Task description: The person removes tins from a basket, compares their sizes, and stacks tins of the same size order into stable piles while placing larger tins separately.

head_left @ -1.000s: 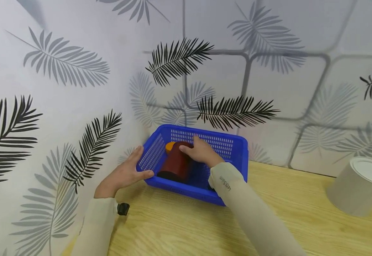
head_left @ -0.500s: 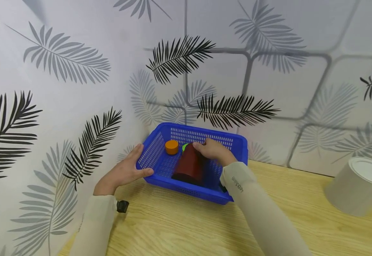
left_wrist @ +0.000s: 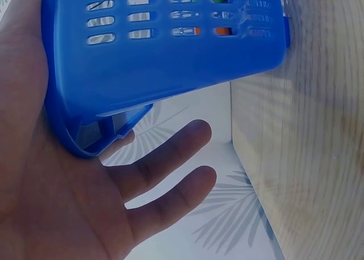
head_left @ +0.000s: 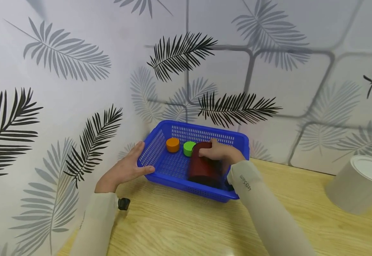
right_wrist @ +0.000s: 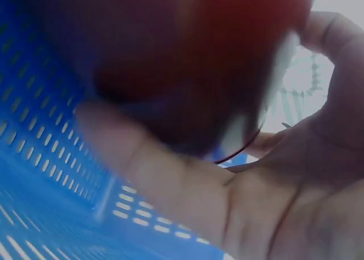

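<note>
A blue slotted plastic basket (head_left: 173,182) stands on the table in the head view. Inside it, my right hand (head_left: 222,153) grips a dark red cylinder (head_left: 202,169) that lies tilted, its thumb on top. The right wrist view shows the cylinder (right_wrist: 187,61) blurred, between the thumb and the other fingers. My left hand (head_left: 125,172) rests against the basket's front left corner, fingers along the left side and thumb on the front rim. In the left wrist view its fingers (left_wrist: 170,206) extend straight under the basket's rim.
Inside the basket, an orange round piece (head_left: 172,145) and a bright green one (head_left: 189,148) lie left of the cylinder. Something dark, partly hidden, sits by the right sleeve. A pale grey lidded canister (head_left: 359,185) stands on the wooden table (head_left: 173,227) at right. Leaf-patterned walls stand behind and left.
My right hand has moved the dark red cylinder rightward inside the basket, uncovering the orange piece and then the green one. The left hand has stayed at the basket's corner.
</note>
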Motion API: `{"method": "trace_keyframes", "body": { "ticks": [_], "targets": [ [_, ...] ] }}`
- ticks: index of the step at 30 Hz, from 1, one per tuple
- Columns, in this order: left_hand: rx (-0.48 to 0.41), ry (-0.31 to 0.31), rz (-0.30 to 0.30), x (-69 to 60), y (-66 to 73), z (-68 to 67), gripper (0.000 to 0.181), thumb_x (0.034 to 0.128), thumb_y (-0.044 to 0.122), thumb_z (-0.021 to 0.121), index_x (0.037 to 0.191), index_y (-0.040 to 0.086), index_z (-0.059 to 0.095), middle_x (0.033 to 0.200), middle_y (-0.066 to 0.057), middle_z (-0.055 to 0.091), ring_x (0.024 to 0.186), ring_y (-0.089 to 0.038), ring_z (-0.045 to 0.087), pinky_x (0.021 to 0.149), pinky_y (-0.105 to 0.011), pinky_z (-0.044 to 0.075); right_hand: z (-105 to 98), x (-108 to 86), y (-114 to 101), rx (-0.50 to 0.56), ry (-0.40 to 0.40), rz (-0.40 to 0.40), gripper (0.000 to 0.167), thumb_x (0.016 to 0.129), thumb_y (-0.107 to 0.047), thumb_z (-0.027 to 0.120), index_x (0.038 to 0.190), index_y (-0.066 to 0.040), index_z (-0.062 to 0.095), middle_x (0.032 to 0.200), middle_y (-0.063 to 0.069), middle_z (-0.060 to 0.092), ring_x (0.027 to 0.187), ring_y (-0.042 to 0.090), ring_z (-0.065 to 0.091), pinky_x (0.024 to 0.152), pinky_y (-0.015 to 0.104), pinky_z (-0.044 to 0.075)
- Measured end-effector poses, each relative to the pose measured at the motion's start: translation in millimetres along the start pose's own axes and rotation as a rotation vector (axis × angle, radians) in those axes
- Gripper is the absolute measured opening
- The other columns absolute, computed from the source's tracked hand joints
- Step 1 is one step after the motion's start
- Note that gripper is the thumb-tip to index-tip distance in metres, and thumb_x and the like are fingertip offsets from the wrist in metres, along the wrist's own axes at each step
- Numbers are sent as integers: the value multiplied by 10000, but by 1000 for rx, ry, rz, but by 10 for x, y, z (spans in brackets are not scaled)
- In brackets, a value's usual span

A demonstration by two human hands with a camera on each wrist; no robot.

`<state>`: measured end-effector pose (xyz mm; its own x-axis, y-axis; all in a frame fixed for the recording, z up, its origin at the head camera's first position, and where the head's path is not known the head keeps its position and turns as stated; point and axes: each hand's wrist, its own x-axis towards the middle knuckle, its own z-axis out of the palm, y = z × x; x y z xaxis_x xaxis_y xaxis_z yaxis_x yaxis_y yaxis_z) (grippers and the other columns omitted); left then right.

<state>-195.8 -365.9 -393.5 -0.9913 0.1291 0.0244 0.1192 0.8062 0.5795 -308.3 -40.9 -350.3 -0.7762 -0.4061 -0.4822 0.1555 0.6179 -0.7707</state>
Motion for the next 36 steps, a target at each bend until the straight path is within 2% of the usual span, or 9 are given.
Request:
{"method": "trace_keyframes", "body": {
  "ticks": [3, 5, 7, 12, 16, 21, 23, 28, 36],
  "targets": [
    [-1, 1, 5, 12, 3, 6, 1118, 898, 584, 689, 1626, 53, 27, 1683, -153, -17, 1524, -383, 15, 1176, -610, 123, -38, -42, 21, -27, 3, -20, 827, 919, -339, 563, 1572, -171, 84, 1343, 223, 413, 1195, 436, 479, 804, 683, 506],
    [0, 0, 6, 16, 5, 14, 1112, 901, 579, 688, 1626, 50, 30, 1682, -159, -16, 1524, -387, 14, 1174, -615, 124, -39, -54, 34, -62, 5, -45, 802, 952, -352, 565, 1568, -140, 98, 1332, 232, 429, 1185, 431, 497, 837, 650, 512],
    [-4, -1, 8, 21, 9, 20, 1113, 902, 580, 688, 1625, 45, 32, 1681, -166, -15, 1522, -393, 13, 1171, -620, 123, -30, -54, 51, -33, -3, -55, 821, 976, -363, 603, 1571, -138, 85, 1336, 243, 434, 1178, 422, 508, 891, 607, 508],
    [-11, -2, 12, 25, 41, 20, 1126, 896, 599, 683, 1625, 51, 24, 1681, -163, -21, 1522, -395, 8, 1172, -621, 115, 2, -27, 94, 51, 3, -35, 948, 922, -441, 712, 1544, -136, 66, 1328, 246, 432, 1138, 402, 527, 929, 540, 502],
    [-8, 1, 16, 31, 41, 5, 1129, 895, 611, 676, 1625, 52, 22, 1680, -169, -19, 1522, -393, 6, 1171, -623, 118, 23, 3, 90, 12, 44, 3, 1057, 864, -511, 739, 1545, -97, 45, 1312, 256, 440, 1134, 414, 529, 909, 564, 512],
    [-15, 4, 24, 27, -5, 24, 1111, 906, 588, 678, 1622, 35, 33, 1678, -182, -11, 1519, -404, 5, 1167, -634, 107, 44, 40, 126, 40, 26, 20, 1211, 848, -497, 755, 1593, -144, -131, 1399, 264, 378, 1189, 421, 496, 955, 608, 473],
    [-14, 4, 24, 21, -22, 32, 1108, 907, 583, 680, 1622, 30, 38, 1676, -190, -4, 1518, -411, 9, 1165, -640, 102, 49, 52, 148, 46, 12, -6, 1214, 839, -477, 771, 1594, -151, -122, 1399, 255, 378, 1178, 416, 500, 938, 601, 484],
    [-23, -1, 32, 3, -26, 63, 1116, 904, 588, 680, 1620, 24, 36, 1669, -218, 7, 1510, -442, 14, 1152, -664, 100, 24, 12, 143, 79, 6, -114, 1057, 810, -392, 822, 1534, -156, 89, 1328, 230, 434, 1096, 406, 553, 823, 519, 545],
    [-14, 12, 48, 24, 6, 21, 1088, 921, 558, 675, 1621, 30, 31, 1670, -215, 6, 1507, -447, 20, 1144, -675, 110, -152, -307, -88, 104, 71, -326, 1047, 831, -327, 830, 1539, -205, 68, 1323, 218, 467, 1080, 382, 593, 843, 451, 553]
  ]
}}
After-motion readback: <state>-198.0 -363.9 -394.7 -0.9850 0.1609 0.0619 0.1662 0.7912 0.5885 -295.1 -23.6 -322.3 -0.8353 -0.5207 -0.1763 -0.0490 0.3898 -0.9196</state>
